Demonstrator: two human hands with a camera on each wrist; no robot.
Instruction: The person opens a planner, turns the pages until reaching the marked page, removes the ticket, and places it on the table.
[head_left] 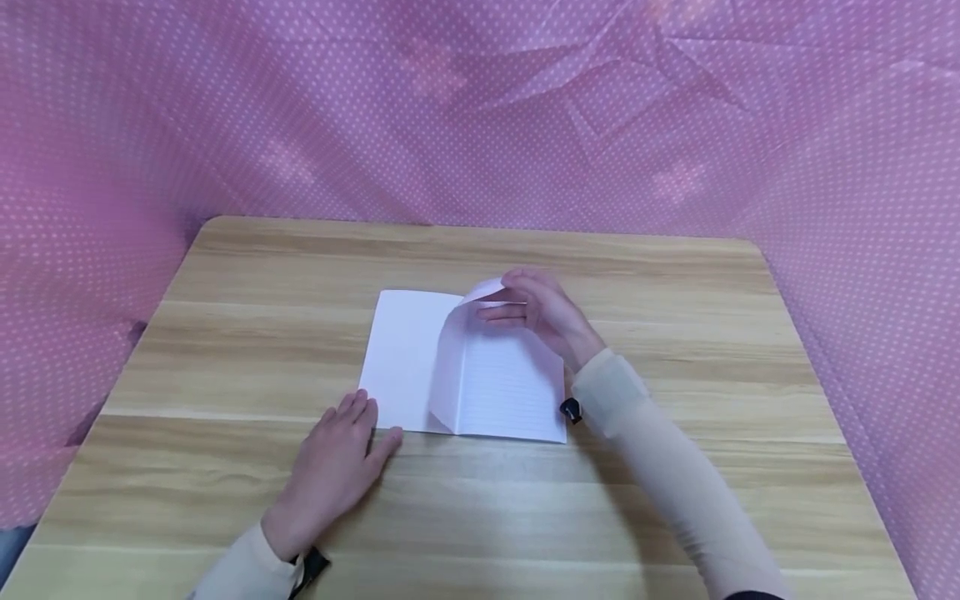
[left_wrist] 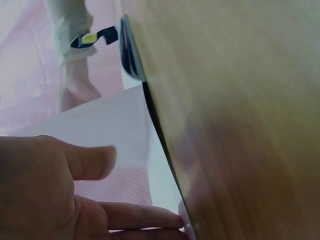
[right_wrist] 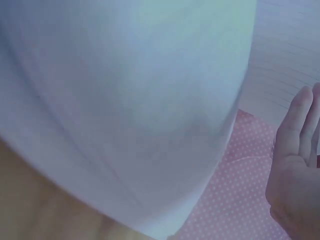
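From my place I see the open notebook [head_left: 512, 387] lying near the middle of the counter [head_left: 225, 367]. One page [head_left: 447, 367] stands raised and curved from the middle fold. The right hand [head_left: 552, 315] is at about one o'clock of the notebook, with its fingertips at the upper corner of this page. Its lower fingers are quite straight; I cannot tell if the thumb closes this grip on the paper. The left hand [head_left: 333, 462] is at about eight o'clock; its grip is wide, thumb apart, and the fingertips touch the corner of the notebook. At twelve o'clock, behind the counter, hangs a pink dotted cloth [head_left: 480, 125].
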